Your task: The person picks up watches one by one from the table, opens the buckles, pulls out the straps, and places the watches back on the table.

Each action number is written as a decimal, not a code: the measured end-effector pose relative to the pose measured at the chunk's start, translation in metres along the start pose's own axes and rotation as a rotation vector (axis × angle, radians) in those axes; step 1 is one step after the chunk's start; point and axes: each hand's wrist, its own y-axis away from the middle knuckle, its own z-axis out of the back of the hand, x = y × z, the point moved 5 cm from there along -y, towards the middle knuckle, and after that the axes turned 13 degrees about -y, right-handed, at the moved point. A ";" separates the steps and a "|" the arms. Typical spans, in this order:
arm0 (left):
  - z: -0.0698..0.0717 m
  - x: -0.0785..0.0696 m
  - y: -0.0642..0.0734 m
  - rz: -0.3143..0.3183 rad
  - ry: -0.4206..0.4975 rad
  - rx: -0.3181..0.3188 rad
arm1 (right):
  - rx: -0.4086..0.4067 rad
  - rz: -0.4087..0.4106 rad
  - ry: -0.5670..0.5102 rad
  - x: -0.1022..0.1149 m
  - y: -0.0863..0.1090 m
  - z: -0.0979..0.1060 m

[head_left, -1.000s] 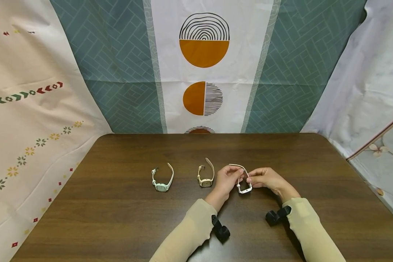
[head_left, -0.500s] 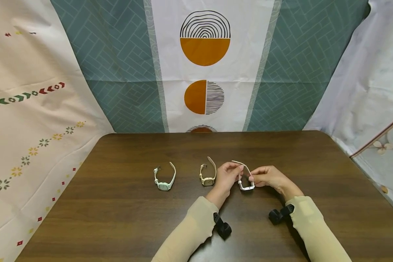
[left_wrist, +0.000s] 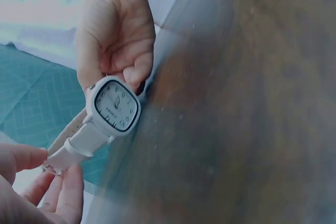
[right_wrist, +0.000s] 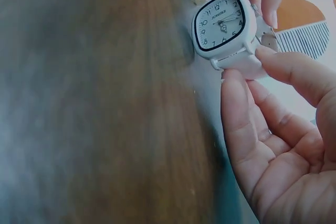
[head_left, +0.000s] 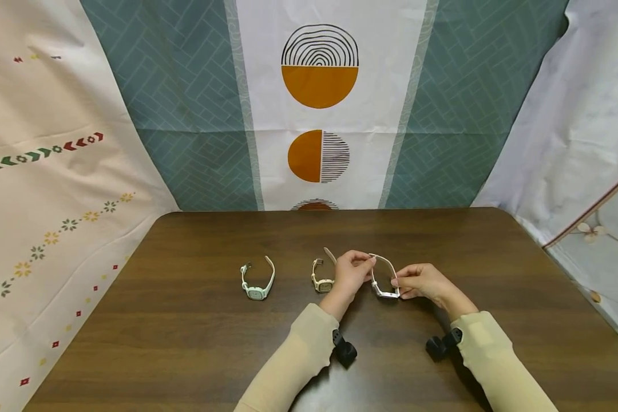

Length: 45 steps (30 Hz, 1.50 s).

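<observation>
In the head view, a white wristwatch is held above the right half of the table, its strap bent into a loop. My left hand pinches the strap's buckle end between thumb and fingers. With thumb and fingers, my right hand grips the other strap half close to the watch case. The square dial faces the right wrist camera, tilted. Left of my hands, a beige watch lies on the table, part of its strap behind my left hand. Farther left lies a pale green watch, strap unfastened.
The brown wooden table spans the work area. A patterned curtain hangs behind it, with pale cloths at both sides. Black cameras are strapped to both wrists.
My left hand has shifted slightly left and away, its fingers now up near the loop's top. The strap tip no longer juts out left past the fingers. My right hand stays nearly in place.
</observation>
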 end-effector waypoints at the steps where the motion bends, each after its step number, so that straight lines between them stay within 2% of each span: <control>1: 0.001 0.000 -0.001 0.002 -0.018 0.005 | -0.006 -0.004 0.008 0.000 0.000 0.000; 4: 0.002 -0.001 -0.003 0.009 -0.067 0.014 | -0.021 -0.011 0.030 0.001 -0.001 0.000; 8: 0.003 -0.001 -0.007 0.018 -0.085 0.037 | -0.076 -0.034 0.027 0.001 0.000 0.002; 15: -0.001 0.002 -0.011 0.061 -0.099 0.063 | -0.135 -0.068 -0.029 0.000 0.001 0.003; 19: -0.003 0.001 -0.013 0.050 -0.128 0.065 | -0.157 -0.078 -0.052 -0.001 0.001 0.003; 28: -0.002 0.000 -0.014 0.065 -0.319 0.049 | -0.200 -0.089 -0.065 -0.003 0.000 0.001; 35: 0.003 0.002 -0.014 0.110 -0.308 0.056 | -0.219 -0.109 -0.051 -0.002 -0.005 -0.003; 40: 0.003 -0.001 -0.013 0.096 -0.341 0.065 | -0.228 -0.110 -0.019 0.001 -0.003 -0.003; 43: 0.006 -0.007 -0.012 0.045 -0.428 0.056 | -0.255 -0.094 0.024 0.004 -0.002 -0.002; 45: 0.008 -0.014 -0.011 -0.015 -0.504 0.042 | -0.282 -0.075 0.077 0.008 0.000 0.000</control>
